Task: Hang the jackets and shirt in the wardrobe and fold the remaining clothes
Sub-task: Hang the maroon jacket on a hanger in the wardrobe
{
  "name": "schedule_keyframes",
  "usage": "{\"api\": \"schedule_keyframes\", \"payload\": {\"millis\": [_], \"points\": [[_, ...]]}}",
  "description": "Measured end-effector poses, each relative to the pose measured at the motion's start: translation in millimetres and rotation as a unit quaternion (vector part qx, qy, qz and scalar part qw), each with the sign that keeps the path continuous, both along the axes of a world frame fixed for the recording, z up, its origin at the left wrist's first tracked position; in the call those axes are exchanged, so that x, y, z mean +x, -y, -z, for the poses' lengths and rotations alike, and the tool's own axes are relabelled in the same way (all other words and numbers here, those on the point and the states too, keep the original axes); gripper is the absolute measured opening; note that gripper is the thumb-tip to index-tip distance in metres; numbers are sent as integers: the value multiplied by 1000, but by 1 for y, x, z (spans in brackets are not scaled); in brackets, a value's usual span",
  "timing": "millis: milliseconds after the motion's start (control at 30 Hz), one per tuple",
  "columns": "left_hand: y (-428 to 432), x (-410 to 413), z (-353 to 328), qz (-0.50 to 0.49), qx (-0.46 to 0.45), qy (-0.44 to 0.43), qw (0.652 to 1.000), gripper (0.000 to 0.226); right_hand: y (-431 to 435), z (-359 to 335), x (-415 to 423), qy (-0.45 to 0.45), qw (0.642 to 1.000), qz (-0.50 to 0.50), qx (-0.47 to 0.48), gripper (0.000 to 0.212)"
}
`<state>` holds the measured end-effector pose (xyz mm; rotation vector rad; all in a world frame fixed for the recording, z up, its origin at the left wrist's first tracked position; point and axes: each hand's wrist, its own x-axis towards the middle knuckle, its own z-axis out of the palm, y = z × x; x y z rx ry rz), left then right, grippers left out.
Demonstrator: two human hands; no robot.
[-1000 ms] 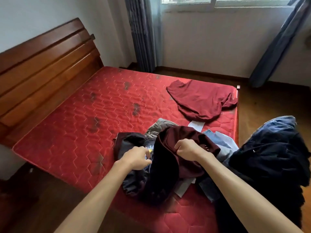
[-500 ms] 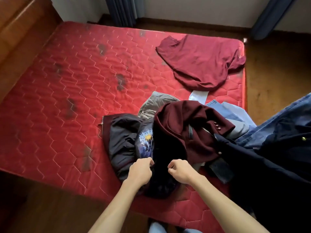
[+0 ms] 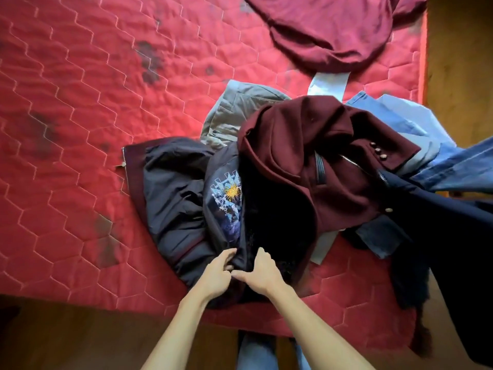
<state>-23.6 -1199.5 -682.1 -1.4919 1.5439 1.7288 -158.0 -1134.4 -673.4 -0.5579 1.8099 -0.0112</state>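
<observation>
Two hands on the same spot here. The left hand (image 3: 217,273) and right hand (image 3: 262,273) sit side by side, almost touching, right at the near edge of the mattress (image 3: 80,102). Both have their fingers curled into a fold of the dark jacket (image 3: 173,198), so both are gripping it.

That jacket is a crumpled shiny thing with maroon trim and an embroidered sun patch (image 3: 230,193) facing up. It lies in the near half of the mattress and its hem reaches the near edge where the hands are.

Piled half on top of it, toward the right, is a maroon coat (image 3: 306,156). One cuff with a row of small buttons sticks out to the right.

A grey-green garment (image 3: 234,113) pokes out from under the coat on the far side. A light blue shirt (image 3: 408,121) is underneath near the right edge, and blue jeans (image 3: 453,166) trail off that edge.

A navy coat (image 3: 440,236) hangs over the near right corner, with one end touching the maroon coat.

Well apart from the pile, a dark red top (image 3: 333,28) lies spread by the far right corner.

The mattress itself is red and quilted with dark stains, and there's a wooden floor (image 3: 53,337) below the near edge.
</observation>
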Motion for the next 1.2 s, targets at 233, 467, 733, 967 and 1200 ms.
{"api": "schedule_keyframes", "payload": {"millis": [233, 467, 733, 967, 1200], "points": [[18, -3, -17, 26, -108, -14, 994, 70, 11, 0, -2, -81, 995, 56, -21, 18], [76, -52, -99, 35, -219, -79, 972, 74, 22, -73, -81, -98, 980, 130, -117, 65], [142, -126, -229, 47, -330, -185, 924, 83, 67, -223, -148, -180, 896, 90, -397, 37], [161, -189, -355, 121, -443, -247, 853, 65, 91, -387, -207, -246, 741, 82, -620, 26], [160, -246, -452, 166, -485, -416, 751, 55, 78, -529, -238, -311, 588, 35, -745, 33]]}}
